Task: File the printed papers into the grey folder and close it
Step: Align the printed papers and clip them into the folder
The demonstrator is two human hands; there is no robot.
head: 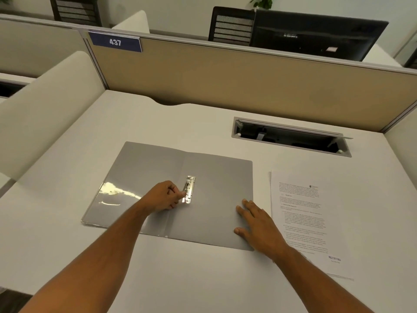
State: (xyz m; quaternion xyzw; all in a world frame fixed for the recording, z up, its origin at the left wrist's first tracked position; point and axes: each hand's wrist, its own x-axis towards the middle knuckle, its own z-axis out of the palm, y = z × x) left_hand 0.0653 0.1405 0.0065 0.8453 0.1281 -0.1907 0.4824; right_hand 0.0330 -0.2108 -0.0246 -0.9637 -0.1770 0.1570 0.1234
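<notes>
The grey folder point(214, 177) lies open and flat in the middle of the white desk point(90, 256). A small metal clip point(190, 189) sits by its centre fold. My left hand point(163, 196) rests on the folder with its fingers curled, and the thumb and forefinger pinch the lower end of the clip. My right hand point(257, 224) lies flat with fingers spread on the folder's right edge. The printed papers point(302, 213) lie in a stack on the desk just right of the folder, partly under my right wrist.
An open cable tray point(291, 137) is sunk into the desk behind the papers. A tan partition point(225, 71) with a "437" label point(115, 42) closes the back, and cream dividers stand at both sides. A dark monitor point(316, 35) stands beyond the partition.
</notes>
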